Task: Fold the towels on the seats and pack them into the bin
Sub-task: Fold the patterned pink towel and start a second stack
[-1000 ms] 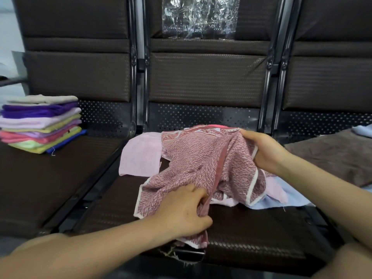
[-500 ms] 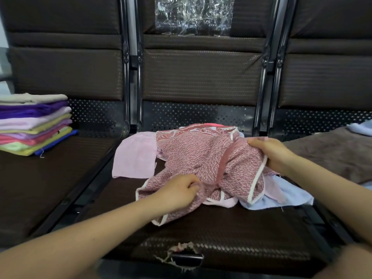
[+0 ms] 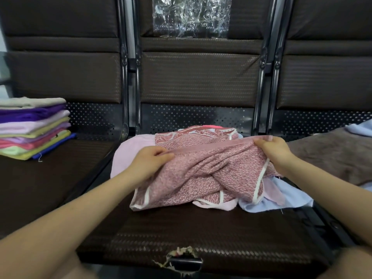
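We saw the left hand [image 3: 150,161] and right hand [image 3: 270,149] each pinching the pink towel's [image 3: 203,178] top hem, above the middle seat [image 3: 201,234]. Left of that towel sat a folded stack [image 3: 34,127]; a brown cloth [image 3: 332,158] lay right of it.

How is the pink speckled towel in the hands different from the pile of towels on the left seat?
The pink speckled towel is crumpled and unfolded; the pile of towels is folded flat. The left hand and right hand grip the speckled towel; nothing touches the pile. Both sit on brown seats.
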A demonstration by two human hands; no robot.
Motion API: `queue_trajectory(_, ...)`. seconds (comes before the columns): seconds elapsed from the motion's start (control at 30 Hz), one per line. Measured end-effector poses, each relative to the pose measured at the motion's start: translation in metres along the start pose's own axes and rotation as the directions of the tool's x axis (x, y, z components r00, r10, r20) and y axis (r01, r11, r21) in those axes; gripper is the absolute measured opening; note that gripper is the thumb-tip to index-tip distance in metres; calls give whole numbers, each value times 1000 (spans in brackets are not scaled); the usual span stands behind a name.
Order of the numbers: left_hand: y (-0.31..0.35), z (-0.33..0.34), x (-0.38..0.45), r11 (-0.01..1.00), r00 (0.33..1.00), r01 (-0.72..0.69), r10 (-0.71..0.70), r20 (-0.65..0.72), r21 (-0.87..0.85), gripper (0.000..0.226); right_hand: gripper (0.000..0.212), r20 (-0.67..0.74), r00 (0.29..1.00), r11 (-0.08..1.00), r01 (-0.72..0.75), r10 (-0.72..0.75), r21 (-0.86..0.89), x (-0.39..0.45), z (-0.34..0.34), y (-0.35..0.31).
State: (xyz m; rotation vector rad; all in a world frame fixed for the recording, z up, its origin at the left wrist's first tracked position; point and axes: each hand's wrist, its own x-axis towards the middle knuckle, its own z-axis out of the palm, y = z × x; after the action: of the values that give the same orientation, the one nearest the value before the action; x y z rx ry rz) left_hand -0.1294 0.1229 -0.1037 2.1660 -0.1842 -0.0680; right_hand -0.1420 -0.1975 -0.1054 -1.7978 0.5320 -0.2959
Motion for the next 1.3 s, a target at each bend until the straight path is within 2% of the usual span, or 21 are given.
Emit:
queue_trajectory(0.03, -5, -5, 5, 999, 999, 32, -34, -36, -31, 7, 11, -1, 1000, 1000, -23, 23, -14, 2, 1, 2)
queue_trajectory(0.1, -18, -9, 15, 985, 989, 134, -139, -45, -107, 3, 16, 82, 988, 991, -130, 133, -36, 3, 6, 7)
queue_trajectory(0.13, -24, -7, 18, 970, 981, 187, -191, -12, -158, 5, 22, 153, 967, 979, -204, 204, -19, 2, 8, 7)
queue_trajectory(0.2, -26, 3, 22, 878, 946, 323, -287, 151, -354, 15, 27, 330, 902, 942, -323, 278, 90, -4, 9, 1)
queue_trajectory(0.27, -19, 16, 24, 781, 902, 417, -292, 319, -465, 24, 27, 469, 849, 906, -372, 244, 202, -8, 9, -9)
queue_trajectory(0.3, -15, 22, 25, 785, 894, 420, -272, 356, -455, 25, 28, 515, 832, 899, -370, 208, 234, -11, 10, -13)
queue_trajectory(0.37, -14, 31, 28, 810, 900, 404, -272, 340, -424, 24, 24, 573, 811, 935, -283, 116, 212, -18, 17, -18)
queue_trajectory(0.43, -20, 35, 31, 809, 904, 415, -316, 289, -416, 28, 18, 568, 823, 999, -43, 17, 32, -28, 27, -16)
queue_trajectory(0.5, -24, 33, 30, 776, 897, 438, -341, 281, -454, 28, 18, 556, 830, 973, 161, -42, -166, -37, 36, -12)
queue_trajectory(0.57, -23, 30, 28, 737, 895, 443, -326, 306, -510, 24, 19, 510, 856, 959, 211, -88, -189, -39, 47, -12)
queue_trajectory(0.63, -22, 27, 30, 712, 901, 428, -289, 324, -557, 24, 18, 389, 914, 989, 141, -116, -38, -33, 62, -18)
queue_trajectory(0.73, -18, 25, 31, 726, 922, 380, -246, 299, -574, 20, 22, 217, 975, 987, 13, -47, 158, -19, 76, -25)
queue_trajectory(0.87, -7, 33, 24, 723, 936, 348, -228, 269, -597, 13, 13, 200, 979, 981, -68, 31, 181, -18, 76, -20)
queue_trajectory(0.97, 4, 33, 20, 722, 966, 250, -234, 112, -645, 17, 18, 177, 984, 987, -31, 2, 159, -26, 57, -21)
queue_trajectory(1.07, 10, 21, 11, 805, 979, 123, -193, -60, -580, 12, 7, 187, 981, 988, 27, -56, 153, -34, 38, -21)
queue_trajectory(1.1, 13, 16, 5, 808, 981, 103, -179, -75, -579, 12, 11, 189, 980, 986, 32, -63, 163, -39, 33, -21)
queue_trajectory(1.2, 24, 2, -19, 754, 987, 73, -148, -61, -653, 15, 13, 275, 961, 976, -66, 6, 208, -58, 14, -24)
queue_trajectory(1.27, 31, -4, -39, 704, 991, 94, -134, -1, -704, 16, 14, 445, 889, 965, -201, 107, 169, -77, 1, -30)
queue_trajectory(1.3, 34, -6, -51, 676, 987, 154, -139, 80, -720, 17, 15, 525, 837, 962, -248, 155, 112, -87, -6, -34)
